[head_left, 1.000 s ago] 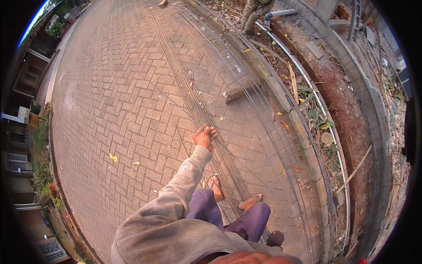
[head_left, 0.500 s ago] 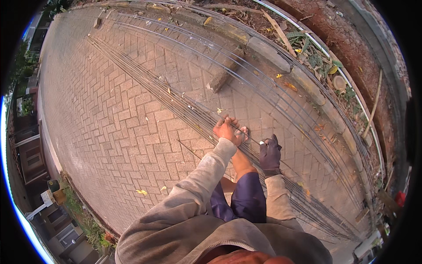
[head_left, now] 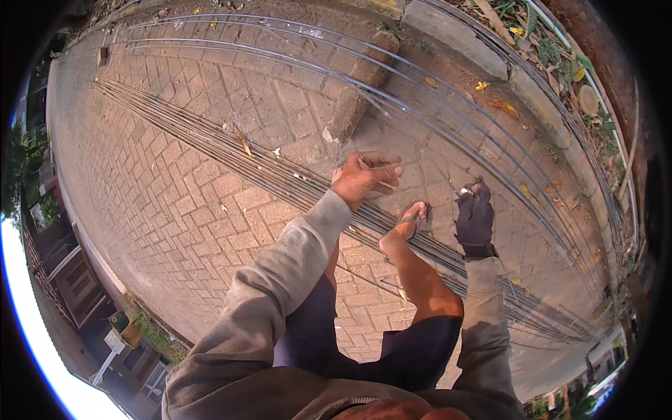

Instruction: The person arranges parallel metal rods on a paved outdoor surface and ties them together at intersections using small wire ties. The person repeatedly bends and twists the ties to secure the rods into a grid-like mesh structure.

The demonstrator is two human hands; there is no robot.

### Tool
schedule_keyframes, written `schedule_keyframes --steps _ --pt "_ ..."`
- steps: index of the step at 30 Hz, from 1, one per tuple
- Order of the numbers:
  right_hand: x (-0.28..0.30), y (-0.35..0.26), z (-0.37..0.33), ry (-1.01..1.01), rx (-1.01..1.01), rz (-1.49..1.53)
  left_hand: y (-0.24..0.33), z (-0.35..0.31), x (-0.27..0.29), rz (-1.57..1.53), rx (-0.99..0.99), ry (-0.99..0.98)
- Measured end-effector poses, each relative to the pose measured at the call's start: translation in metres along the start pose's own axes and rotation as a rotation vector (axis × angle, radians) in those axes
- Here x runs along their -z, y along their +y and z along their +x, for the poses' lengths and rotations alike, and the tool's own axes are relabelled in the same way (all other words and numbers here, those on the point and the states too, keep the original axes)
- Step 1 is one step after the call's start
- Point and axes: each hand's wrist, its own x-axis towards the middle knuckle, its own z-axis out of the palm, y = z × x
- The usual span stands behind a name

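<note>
A long bundle of thin dark metal rods point(head_left: 276, 173) runs diagonally across the brick paving, passing under my legs. My left hand point(head_left: 365, 178), bare, is above the bundle near its far side. Its fingers stretch to the right and are apart, slightly blurred, with no rod plainly in them. Farther right, my right hand point(head_left: 476, 218) wears a dark glove with a pale fingertip showing. Its fingers are bent closed, and a faint, blurred thin rod seems to run from them toward the upper left. Several separate metal rods point(head_left: 427, 129) lie beyond both hands, curving toward the kerb.
A rough concrete block point(head_left: 360, 87) lies beneath the separate rods. My sandalled foot point(head_left: 413, 222) stands by the bundle. The stone kerb point(head_left: 455, 38) borders soil with leaves and a pale pipe. Dry leaves point(head_left: 505, 108) are scattered about, and a building front point(head_left: 77, 283) stands at the left.
My left hand has opened off the rod it gripped and risen slightly. My right hand has moved right and up, toward the separate rods. My legs are farther apart, and the view has shifted.
</note>
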Motion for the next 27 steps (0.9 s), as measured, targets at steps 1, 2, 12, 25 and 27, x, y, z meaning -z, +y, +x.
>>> schedule_keyframes --steps 1,2,12,25,27 --pt "0.002 0.018 0.016 -0.010 0.024 -0.068 0.009 0.032 0.033 0.002 -0.003 0.094" --pt "0.002 0.036 0.029 -0.022 0.044 -0.102 0.017 0.063 0.067 -0.177 -0.063 0.216" --pt "-0.011 0.143 0.080 0.201 0.105 -0.116 0.039 0.240 0.206 -0.438 -0.504 0.325" --pt "-0.039 0.090 0.066 0.393 0.371 -0.263 0.012 0.181 0.142 0.278 -1.008 0.961" --pt "-0.055 0.083 0.061 0.453 0.338 -0.391 0.003 0.150 0.101 0.753 -1.588 0.862"
